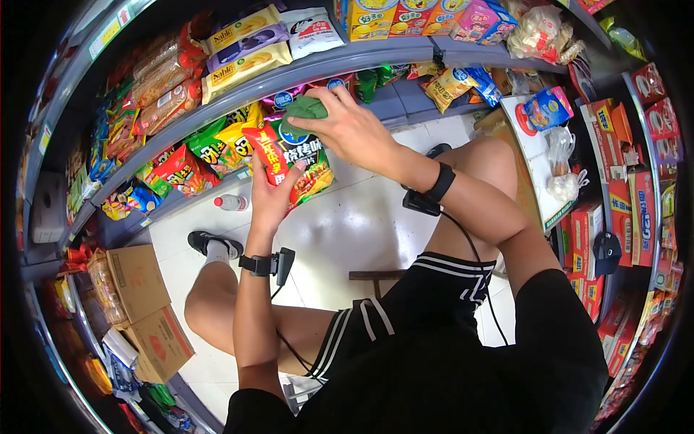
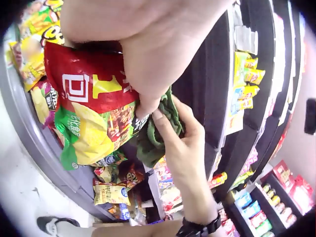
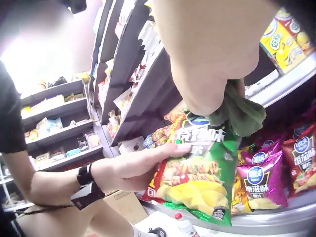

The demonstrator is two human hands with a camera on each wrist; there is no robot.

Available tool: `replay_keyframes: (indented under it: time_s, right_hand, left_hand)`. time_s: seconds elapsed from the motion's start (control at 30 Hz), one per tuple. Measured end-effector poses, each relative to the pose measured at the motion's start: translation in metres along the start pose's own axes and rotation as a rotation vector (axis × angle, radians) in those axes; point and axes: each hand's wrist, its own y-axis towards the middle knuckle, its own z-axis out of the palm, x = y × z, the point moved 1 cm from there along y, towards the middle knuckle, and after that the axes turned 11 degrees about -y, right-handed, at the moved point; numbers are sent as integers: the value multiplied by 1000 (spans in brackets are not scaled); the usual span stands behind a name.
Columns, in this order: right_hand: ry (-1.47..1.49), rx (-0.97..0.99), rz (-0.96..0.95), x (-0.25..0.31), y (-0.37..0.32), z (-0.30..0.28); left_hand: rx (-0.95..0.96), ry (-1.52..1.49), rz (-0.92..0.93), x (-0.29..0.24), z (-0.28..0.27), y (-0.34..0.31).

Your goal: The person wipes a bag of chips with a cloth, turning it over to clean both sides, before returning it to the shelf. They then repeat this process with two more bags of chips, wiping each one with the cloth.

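A red and green bag of potato chips [image 1: 306, 168] is held in front of the lower shelf by my left hand [image 1: 273, 189], its thumb lying across the printed front. My right hand [image 1: 354, 129] grips a bunched dark green cloth [image 1: 306, 110] against the bag's upper end. In the right wrist view the cloth [image 3: 242, 111] sits at the top corner of the chip bag [image 3: 197, 173], and the left thumb lies over the front. The left wrist view shows the bag's red side [image 2: 84, 74], with the cloth [image 2: 158, 133] beyond it under the right hand's fingers.
More chip bags [image 1: 189, 170] line the lower shelf behind. Above them, a grey shelf edge [image 1: 217, 108] carries packaged biscuits [image 1: 246, 61]. A bottle with a red cap [image 1: 231, 203] stands on the tiled floor. Cardboard boxes [image 1: 137, 278] are at left, and a white counter [image 1: 528, 137] at right.
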Motion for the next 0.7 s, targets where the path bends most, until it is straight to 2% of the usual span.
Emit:
replay_keyframes:
  time_s: [0.1,0.2,0.3,0.33,0.4,0.43,0.5,0.53,0.63,0.67,0.7]
  right_hand:
    - [27,0,26,-15,-9,1]
    - [22,3,59,-26,-26,3]
    - [55,238,131,-46,-49,25]
    - [56,226,149,-52,-56,27]
    - [127,428,209,-62,-69,31]
    - [132,417,223,-67,-75,38]
    - [38,615,180,-77,-87,56]
    - [45,602,197,-81,-94,63]
    - [-78,790,97,-81,-112,76]
    - [-65,928,73,-82,-111,82]
    - [-49,915,95,-87,-121,84]
  left_hand:
    - [-30,-73,-132,-3,-1,-3]
    - [-101,-16,-148,12,-14,1]
    - [-133,-48,-132,32,-28,12]
    - [-165,-45,-113,38,-34,18]
    - [-157,7,-111,47,-42,25]
    - [-171,83,-161,56,-52,29]
    - [-166,139,-231,55,-45,29]
    - [-151,155,-230,54,-36,27]
    - [-94,312,-101,82,-36,32]
    - [-19,368,-83,84,-28,32]
    - [2,388,-86,84,-21,35]
